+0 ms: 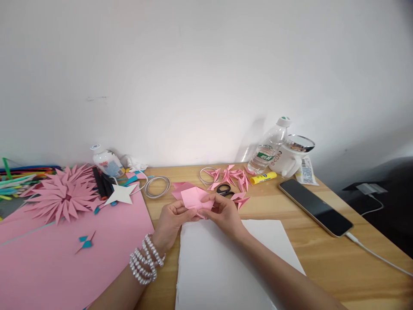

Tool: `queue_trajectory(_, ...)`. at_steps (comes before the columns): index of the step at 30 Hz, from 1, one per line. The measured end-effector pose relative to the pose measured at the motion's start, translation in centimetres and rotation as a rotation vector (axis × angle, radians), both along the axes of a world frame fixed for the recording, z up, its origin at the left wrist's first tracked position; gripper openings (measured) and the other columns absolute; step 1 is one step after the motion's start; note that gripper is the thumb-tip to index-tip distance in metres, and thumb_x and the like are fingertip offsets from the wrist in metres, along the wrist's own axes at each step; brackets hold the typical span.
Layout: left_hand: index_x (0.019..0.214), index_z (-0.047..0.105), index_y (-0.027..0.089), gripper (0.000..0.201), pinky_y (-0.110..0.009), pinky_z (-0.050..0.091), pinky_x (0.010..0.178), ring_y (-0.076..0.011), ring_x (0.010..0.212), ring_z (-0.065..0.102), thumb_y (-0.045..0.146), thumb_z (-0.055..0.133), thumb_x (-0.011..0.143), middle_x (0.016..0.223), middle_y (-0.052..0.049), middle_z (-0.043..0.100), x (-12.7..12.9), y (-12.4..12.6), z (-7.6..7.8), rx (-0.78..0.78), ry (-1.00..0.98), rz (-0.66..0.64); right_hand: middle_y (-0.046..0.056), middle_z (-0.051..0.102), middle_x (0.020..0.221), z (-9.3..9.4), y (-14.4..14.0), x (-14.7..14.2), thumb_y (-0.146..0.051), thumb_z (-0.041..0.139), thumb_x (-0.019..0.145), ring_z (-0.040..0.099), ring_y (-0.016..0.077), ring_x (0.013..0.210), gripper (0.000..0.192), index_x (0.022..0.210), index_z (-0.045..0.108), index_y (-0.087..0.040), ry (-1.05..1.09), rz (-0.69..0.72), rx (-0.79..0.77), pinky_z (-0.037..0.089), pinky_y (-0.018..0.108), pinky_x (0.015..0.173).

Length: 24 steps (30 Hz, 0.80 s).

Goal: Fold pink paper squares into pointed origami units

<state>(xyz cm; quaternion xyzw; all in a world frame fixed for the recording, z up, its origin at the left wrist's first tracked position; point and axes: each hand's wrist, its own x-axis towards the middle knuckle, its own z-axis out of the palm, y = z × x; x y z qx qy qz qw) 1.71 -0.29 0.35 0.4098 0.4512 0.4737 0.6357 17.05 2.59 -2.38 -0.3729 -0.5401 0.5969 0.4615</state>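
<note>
Both hands meet above the far edge of a white sheet [226, 262] on the wooden table [322, 258]. The left hand [171, 221] and right hand [226, 213] each pinch a folded pink paper [193, 199] between thumb and curled fingers, holding it just off the surface. Scissors [225, 189] and folded pink pieces [234, 175] lie just beyond; a phone [314, 207] lies to the right.
</note>
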Motion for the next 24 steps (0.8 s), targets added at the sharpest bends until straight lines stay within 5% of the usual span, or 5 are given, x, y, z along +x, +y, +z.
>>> queue_trajectory(24, 0.087, 0.065, 0.009, 0.026, -0.027, 0.051, 0.068, -0.0152, 0.068, 0.063, 0.023, 0.069, 0.066, 0.080, -0.009, 0.070, 0.15, 0.17, -0.43, -0.029, 0.008, 0.087, 0.000, 0.056, 0.074, 0.69, -0.11, 0.04, -0.023, 0.076, 0.052, 0.056, 0.0144, 0.068, 0.039, 0.084, 0.054, -0.018, 0.021, 0.059, -0.058, 0.048, 0.029, 0.066)
